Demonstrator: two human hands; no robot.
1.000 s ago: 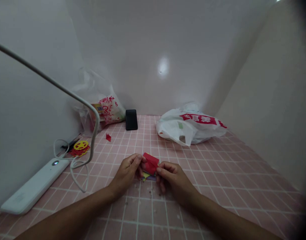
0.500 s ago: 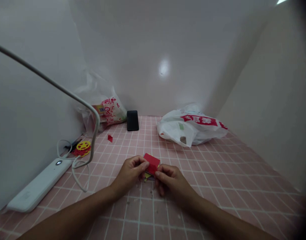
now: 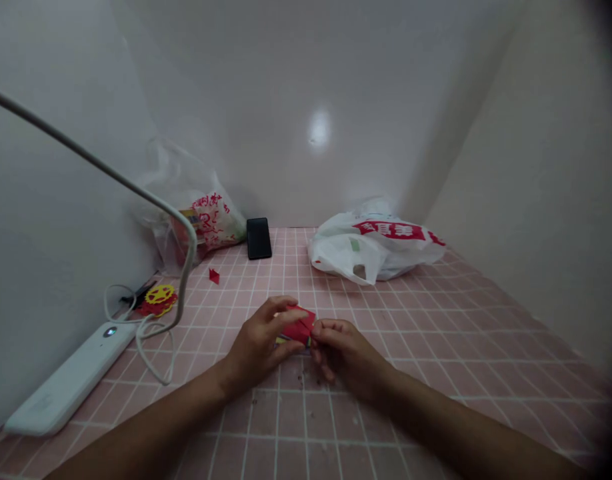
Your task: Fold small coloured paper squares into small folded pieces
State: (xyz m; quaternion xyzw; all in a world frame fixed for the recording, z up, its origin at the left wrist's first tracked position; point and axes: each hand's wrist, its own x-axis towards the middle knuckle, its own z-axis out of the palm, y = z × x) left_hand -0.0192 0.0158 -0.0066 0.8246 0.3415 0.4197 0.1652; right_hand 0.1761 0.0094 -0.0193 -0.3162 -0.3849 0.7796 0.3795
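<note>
A small folded piece of red paper (image 3: 297,328) lies over a stack with yellow edges, low over the tiled surface in front of me. My left hand (image 3: 260,339) has its thumb at the paper's near edge and its fingers curved across the top. From the other side, my right hand (image 3: 342,347) pinches the paper's right corner between thumb and forefinger. The fingers hide parts of the paper, and the lower sheets show only as a thin strip.
A pink tiled table (image 3: 461,347) carries a black phone (image 3: 259,238), a printed clear bag (image 3: 206,220) and a white plastic bag (image 3: 376,247). Left are a red paper scrap (image 3: 214,275), yellow and red cutouts (image 3: 160,297), a white power bank (image 3: 69,380) and a hanging cable (image 3: 101,172).
My left hand has shifted from pinching the paper's left edge to spreading its fingers over the top, thumb lower. My right hand stays at the right corner. The view has swung slightly right.
</note>
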